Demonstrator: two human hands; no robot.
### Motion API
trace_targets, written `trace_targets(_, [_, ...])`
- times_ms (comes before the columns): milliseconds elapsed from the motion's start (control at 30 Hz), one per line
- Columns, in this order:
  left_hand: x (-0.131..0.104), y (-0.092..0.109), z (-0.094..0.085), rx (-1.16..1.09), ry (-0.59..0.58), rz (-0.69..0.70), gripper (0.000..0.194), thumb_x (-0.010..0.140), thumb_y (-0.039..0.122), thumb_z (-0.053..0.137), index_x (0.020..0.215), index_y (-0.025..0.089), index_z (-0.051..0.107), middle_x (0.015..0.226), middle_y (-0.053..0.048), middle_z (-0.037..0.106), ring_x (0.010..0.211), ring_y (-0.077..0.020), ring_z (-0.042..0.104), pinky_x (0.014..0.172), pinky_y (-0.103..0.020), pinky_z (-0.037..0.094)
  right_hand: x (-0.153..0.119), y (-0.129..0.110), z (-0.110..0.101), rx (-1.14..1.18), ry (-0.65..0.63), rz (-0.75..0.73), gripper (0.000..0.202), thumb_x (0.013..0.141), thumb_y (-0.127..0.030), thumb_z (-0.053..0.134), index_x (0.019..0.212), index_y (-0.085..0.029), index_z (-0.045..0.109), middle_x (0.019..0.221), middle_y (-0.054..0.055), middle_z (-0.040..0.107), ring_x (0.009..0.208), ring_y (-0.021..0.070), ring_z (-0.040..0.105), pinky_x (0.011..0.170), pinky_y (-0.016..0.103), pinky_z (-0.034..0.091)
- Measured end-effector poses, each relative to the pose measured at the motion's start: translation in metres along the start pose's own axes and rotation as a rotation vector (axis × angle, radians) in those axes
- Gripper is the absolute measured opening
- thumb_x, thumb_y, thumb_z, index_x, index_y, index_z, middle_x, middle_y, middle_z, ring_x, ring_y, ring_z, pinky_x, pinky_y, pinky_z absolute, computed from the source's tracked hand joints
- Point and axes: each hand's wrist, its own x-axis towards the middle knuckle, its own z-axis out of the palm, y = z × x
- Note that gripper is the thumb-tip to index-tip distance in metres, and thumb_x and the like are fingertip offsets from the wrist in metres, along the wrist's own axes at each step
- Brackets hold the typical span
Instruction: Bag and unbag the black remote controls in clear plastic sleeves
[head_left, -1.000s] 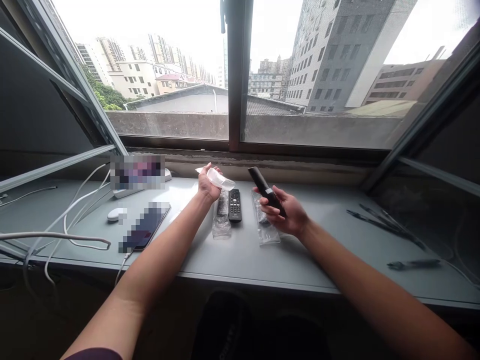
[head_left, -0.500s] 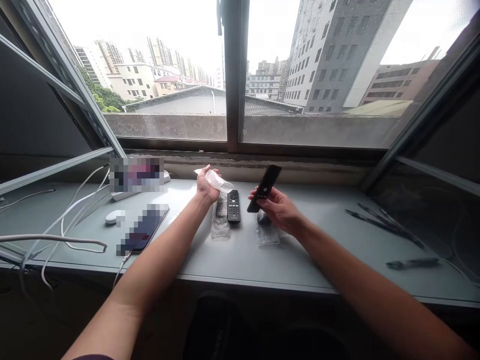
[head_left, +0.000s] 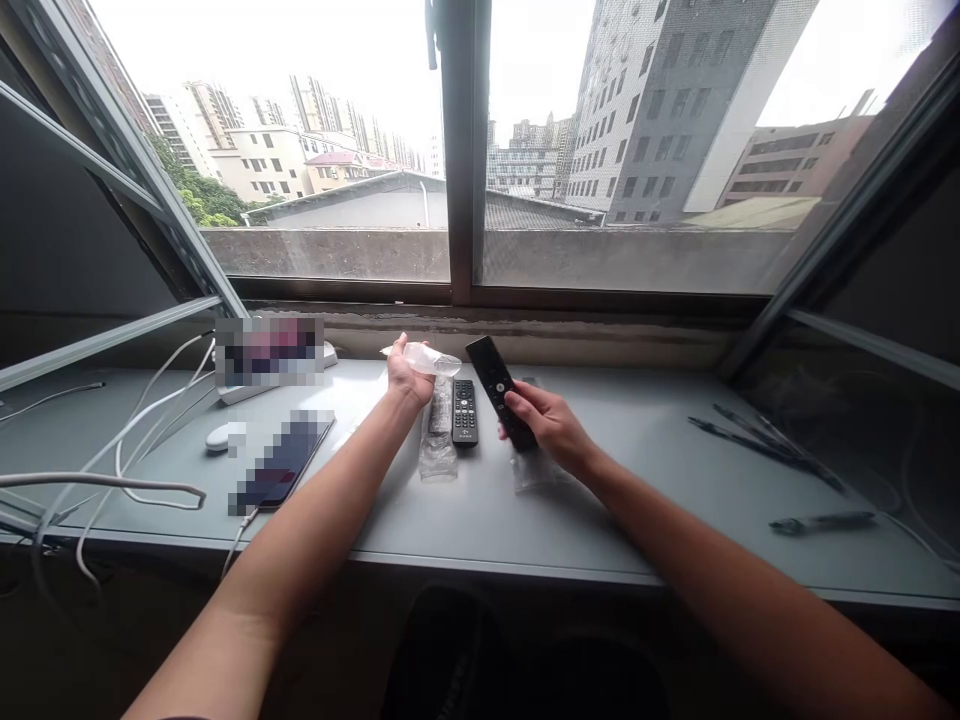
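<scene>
My left hand is closed on a crumpled clear plastic bag, held just above the grey tabletop. In my right hand is a black remote control, tilted with its top end to the upper left and its face towards me. Between the hands a second remote control lies face up on the table. Just left of it is another remote in a clear plastic bag. Partly hidden beneath my right hand lies one more clear bag; its contents are hard to make out.
At left, a phone, a white round-ended charger and a blurred-out item on a white base lie among white cables. Several dark cables and a pen-like object are at right. A window stands behind the table.
The remote in my right hand has turned from leaning right to leaning left, its button face now plainer to see. My left hand stays nearly still with the bag.
</scene>
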Motion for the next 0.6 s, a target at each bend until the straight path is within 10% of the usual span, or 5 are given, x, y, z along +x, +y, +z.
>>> trace_targets(600, [-0.006,-0.013,0.001,0.096,-0.149,0.073,0.025,0.1,0.042,0.076,0.104,0.018,0.069,0.084,-0.003,0.07,0.065,-0.0134,0.066,0.064,-0.023,0.054,0.001,-0.009,-0.004,0.35,-0.158,0.293,0.037,0.098,-0.041,0.074,0.124,-0.015,0.072,0.085,0.007,0.08,0.042,0.0167,0.068,0.043,0.032,0.063])
